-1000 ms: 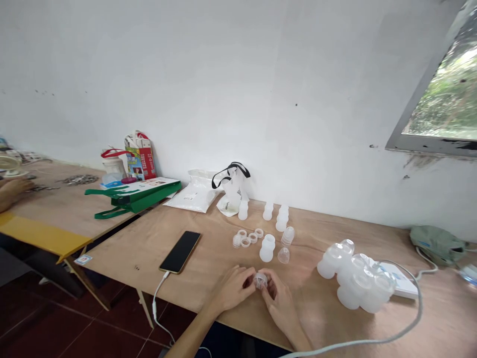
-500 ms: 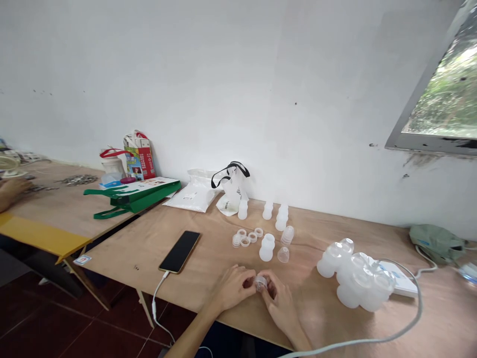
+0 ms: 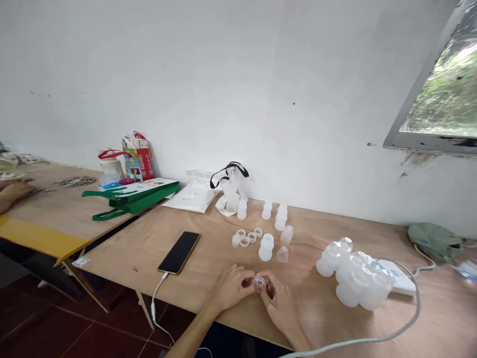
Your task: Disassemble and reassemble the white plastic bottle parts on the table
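Bench (image 3: pixel 156 248): your work surface. Bag of bottles (image 3: pixel 354 278): well to your right. Left hand (image 3: pixel 231 288), right hand (image 3: pixel 278 303): both pinch one small clear cap (image 3: pixel 259 283) at the near edge; fitting likely underway, needing a steady twist.

A phone (image 3: pixel 179 252), loose rings (image 3: pixel 246 238) and translucent bottles (image 3: pixel 354 278) are carried by the wooden tabletop (image 3: pixel 208 278). What may be a white box (image 3: pixel 400 281) is partly hidden behind the bottles.
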Demonstrator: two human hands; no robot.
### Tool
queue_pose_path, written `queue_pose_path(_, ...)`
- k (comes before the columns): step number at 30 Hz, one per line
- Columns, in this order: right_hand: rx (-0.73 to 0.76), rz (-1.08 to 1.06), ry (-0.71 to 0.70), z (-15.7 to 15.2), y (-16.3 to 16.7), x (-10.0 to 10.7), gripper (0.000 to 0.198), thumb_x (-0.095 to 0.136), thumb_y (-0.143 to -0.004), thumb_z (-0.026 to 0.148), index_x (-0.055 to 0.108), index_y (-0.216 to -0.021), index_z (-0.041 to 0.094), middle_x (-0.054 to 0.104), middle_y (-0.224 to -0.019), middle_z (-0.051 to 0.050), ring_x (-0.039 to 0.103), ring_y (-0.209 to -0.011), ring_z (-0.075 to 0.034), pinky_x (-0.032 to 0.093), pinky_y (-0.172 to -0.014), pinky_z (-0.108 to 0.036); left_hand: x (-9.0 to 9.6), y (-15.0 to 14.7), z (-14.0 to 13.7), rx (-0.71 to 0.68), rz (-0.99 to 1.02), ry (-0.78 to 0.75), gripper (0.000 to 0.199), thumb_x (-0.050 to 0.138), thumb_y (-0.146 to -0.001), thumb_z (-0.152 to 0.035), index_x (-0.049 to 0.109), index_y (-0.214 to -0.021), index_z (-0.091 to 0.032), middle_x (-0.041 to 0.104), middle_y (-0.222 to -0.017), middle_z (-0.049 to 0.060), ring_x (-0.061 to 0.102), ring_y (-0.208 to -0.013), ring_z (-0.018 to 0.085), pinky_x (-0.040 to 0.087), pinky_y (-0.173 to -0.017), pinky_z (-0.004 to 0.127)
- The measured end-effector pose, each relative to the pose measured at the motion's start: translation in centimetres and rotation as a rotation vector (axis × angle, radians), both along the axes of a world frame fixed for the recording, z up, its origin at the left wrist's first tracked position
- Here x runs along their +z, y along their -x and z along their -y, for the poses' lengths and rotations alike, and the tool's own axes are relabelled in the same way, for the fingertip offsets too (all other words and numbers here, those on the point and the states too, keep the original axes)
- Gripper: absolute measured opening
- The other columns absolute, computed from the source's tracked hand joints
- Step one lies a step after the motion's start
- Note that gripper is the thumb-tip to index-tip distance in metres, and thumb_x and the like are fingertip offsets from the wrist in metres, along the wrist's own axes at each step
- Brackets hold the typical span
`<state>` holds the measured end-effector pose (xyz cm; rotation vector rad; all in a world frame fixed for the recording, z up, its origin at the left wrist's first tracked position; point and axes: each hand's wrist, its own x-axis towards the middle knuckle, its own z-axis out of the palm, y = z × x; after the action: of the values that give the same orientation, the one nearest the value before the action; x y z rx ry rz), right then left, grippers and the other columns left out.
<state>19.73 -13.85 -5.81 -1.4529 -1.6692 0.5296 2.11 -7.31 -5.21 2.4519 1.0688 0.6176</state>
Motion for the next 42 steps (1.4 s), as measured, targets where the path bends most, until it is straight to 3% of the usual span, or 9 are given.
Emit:
queue_pose_path(8, 0.018, -0.068, -0.036, 0.1, 0.3, 0.2, 0.03, 0.054, -0.097, 0.05, 0.068, -0.089, 0.025, 0.065, -0.067, 0.003, 0.057, -0.057, -0.015, 0.04, -0.056, -0.024, 0.3, 0.3, 0.5, -0.021, -0.047, -0.031, 0.011, 0.059, -0.094, -0.028, 0.061, -0.085, -0.022, 0.066, -0.085, 0.0, 0.062, -0.088, 0.02, 0.04, -0.095, 0.033)
queue_pose_path(13, -0.006, -0.073, -0.031, 0.1, 0.4, 0.2, 0.036, 0.05, -0.098, 0.054, 0.068, -0.087, 0.024, 0.066, -0.065, 0.001, 0.057, -0.056, -0.016, 0.042, -0.057, -0.025, 0.5, 0.2, 0.5, -0.041, -0.054, -0.041, 0.021, 0.058, -0.095, -0.032, 0.058, -0.077, -0.021, 0.064, -0.081, 0.0, 0.061, -0.083, 0.02, 0.042, -0.089, 0.032)
queue_pose_path(18, 0.042, -0.096, -0.034, 0.1, 0.5, 0.6, 0.033, 0.052, -0.098, 0.053, 0.07, -0.1, 0.025, 0.071, -0.077, 0.0, 0.059, -0.06, -0.016, 0.045, -0.059, -0.025, 0.3, 0.1, 0.4, 0.022, -0.028, 0.006, 0.017, 0.057, -0.096, -0.03, 0.059, -0.082, -0.021, 0.065, -0.082, 0.0, 0.06, -0.083, 0.019, 0.042, -0.085, 0.029)
queue_pose_path(26, 0.024, -0.037, -0.038, 0.0, 0.3, -0.2, 0.026, 0.052, -0.097, 0.046, 0.067, -0.094, 0.025, 0.067, -0.074, 0.002, 0.058, -0.062, -0.016, 0.042, -0.06, -0.025, 0.4, 0.0, 0.2, -0.01, -0.056, 0.012, 0.02, 0.061, -0.095, -0.031, 0.06, -0.079, -0.02, 0.065, -0.081, 0.0, 0.059, -0.08, 0.018, 0.041, -0.083, 0.029)
queue_pose_path(35, 0.036, -0.15, 0.025, 0.1, 0.6, 0.3, 0.023, 0.057, -0.093, 0.045, 0.067, -0.09, 0.025, 0.062, -0.067, 0.003, 0.055, -0.06, -0.016, 0.041, -0.057, -0.025, 0.3, 0.6, 0.6, -0.059, -0.081, -0.032, 0.018, 0.053, -0.099, -0.035, 0.067, -0.104, -0.024, 0.07, -0.104, 0.005, 0.061, -0.105, 0.025, 0.038, -0.105, 0.039)
queue_pose_path(42, -0.05, -0.178, 0.045, -0.2, 0.4, -0.4, 0.016, 0.056, -0.087, 0.034, 0.066, -0.096, 0.025, 0.065, -0.065, 0.004, 0.06, -0.059, -0.018, 0.044, -0.059, -0.027, 0.9, 0.9, 0.8, -0.11, -0.067, 0.017, 0.016, 0.051, -0.1, -0.033, 0.065, -0.104, -0.026, 0.07, -0.103, 0.002, 0.062, -0.105, 0.024, 0.036, -0.108, 0.041)
